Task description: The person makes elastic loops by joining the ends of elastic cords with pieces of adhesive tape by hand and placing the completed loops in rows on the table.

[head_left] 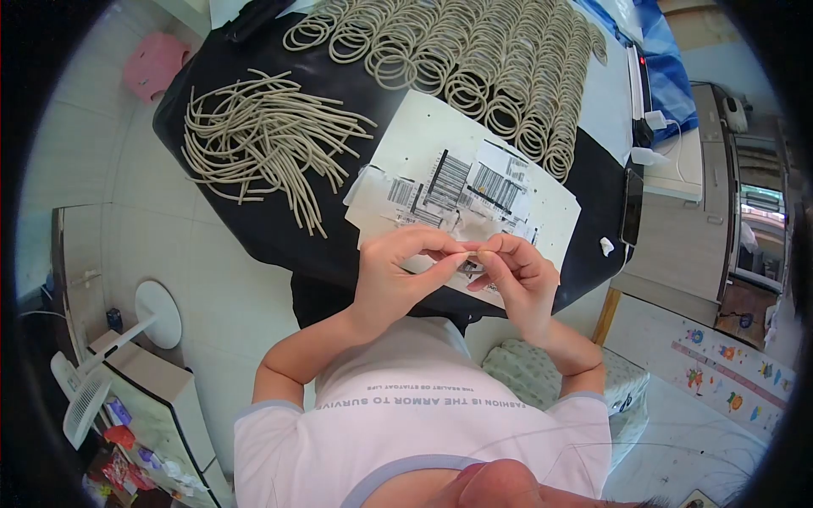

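My left hand (406, 267) and my right hand (518, 275) meet at the fingertips over the near edge of a pale board (385, 220) with barcode labels. Thumbs and index fingers of both hands are pinched on a small beige piece, mostly hidden by the fingers; it looks like a cord or ring. Past the board, rows of overlapping beige rings (500, 76) cover the far part of the black tabletop. A loose pile of beige cord lengths (267, 140) lies on the left.
At the black table's (254, 229) right edge lie a phone (632, 207) with a cable and a small white scrap (606, 246). A white fan (85, 398) stands at the lower left, a pink stool (155, 66) at the upper left. A patterned cushion (542, 364) is below right.
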Tool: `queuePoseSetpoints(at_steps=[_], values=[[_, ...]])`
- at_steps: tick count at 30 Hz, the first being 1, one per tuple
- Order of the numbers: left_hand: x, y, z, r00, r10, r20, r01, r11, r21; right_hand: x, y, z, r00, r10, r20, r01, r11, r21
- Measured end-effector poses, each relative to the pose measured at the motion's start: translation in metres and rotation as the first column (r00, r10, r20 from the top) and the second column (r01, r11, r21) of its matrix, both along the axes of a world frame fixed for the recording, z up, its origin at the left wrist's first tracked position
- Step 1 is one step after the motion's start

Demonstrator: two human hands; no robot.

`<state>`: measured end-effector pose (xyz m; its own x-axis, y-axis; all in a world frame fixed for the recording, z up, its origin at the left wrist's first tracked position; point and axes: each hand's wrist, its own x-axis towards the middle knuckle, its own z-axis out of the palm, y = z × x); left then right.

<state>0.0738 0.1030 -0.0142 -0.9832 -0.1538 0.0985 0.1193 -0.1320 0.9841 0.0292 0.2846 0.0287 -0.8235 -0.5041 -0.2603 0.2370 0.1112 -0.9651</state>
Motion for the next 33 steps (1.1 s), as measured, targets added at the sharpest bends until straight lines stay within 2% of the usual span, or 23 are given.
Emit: queuePoseSetpoints(at_steps=[10, 12, 13, 16, 19, 22, 25, 30, 33], values=[[0.002, -0.002, 0.004, 0.998, -0.003, -0.068, 0.004, 1.0, 0.023, 0.004, -0.003, 0.002, 0.989, 0.006, -0.146, -0.012, 0.999, -0.042], [0.0, 0.0, 0.001, 0.996, 0.003, -0.084, 0.003, 0.998, 0.064, 0.002, 0.0, 0.002, 0.958, 0.056, -0.28, -0.047, 0.998, 0.036], [0.0, 0.001, 0.001, 0.997, -0.026, -0.078, 0.036, 0.991, 0.128, 0.001, 0.001, 0.002, 0.935, 0.083, -0.344, -0.059, 0.995, 0.078], [-0.002, 0.001, 0.005, 0.991, -0.116, -0.061, 0.129, 0.942, 0.309, -0.003, -0.002, -0.001, 0.784, 0.1, -0.613, -0.087, 0.995, 0.05], [-0.004, -0.001, 0.01, 0.98, -0.194, -0.052, 0.196, 0.869, 0.454, -0.008, -0.006, 0.015, 0.776, 0.002, -0.631, -0.046, 0.997, -0.054], [-0.006, -0.003, 0.01, 0.969, -0.235, -0.078, 0.24, 0.809, 0.536, -0.017, -0.003, 0.015, 0.898, -0.008, -0.441, 0.0, 1.0, -0.017], [-0.009, -0.003, 0.009, 0.96, -0.262, -0.095, 0.269, 0.784, 0.559, -0.023, -0.004, 0.013, 0.98, 0.068, -0.188, -0.087, 0.992, -0.096], [-0.013, 0.001, 0.013, 0.954, -0.294, -0.064, 0.272, 0.751, 0.602, -0.028, -0.003, 0.004, 0.972, 0.178, 0.152, -0.138, 0.961, -0.24], [-0.018, 0.002, 0.01, 0.937, -0.341, -0.076, 0.31, 0.712, 0.63, -0.034, -0.001, 0.006, 0.948, 0.19, 0.254, -0.115, 0.952, -0.283]])
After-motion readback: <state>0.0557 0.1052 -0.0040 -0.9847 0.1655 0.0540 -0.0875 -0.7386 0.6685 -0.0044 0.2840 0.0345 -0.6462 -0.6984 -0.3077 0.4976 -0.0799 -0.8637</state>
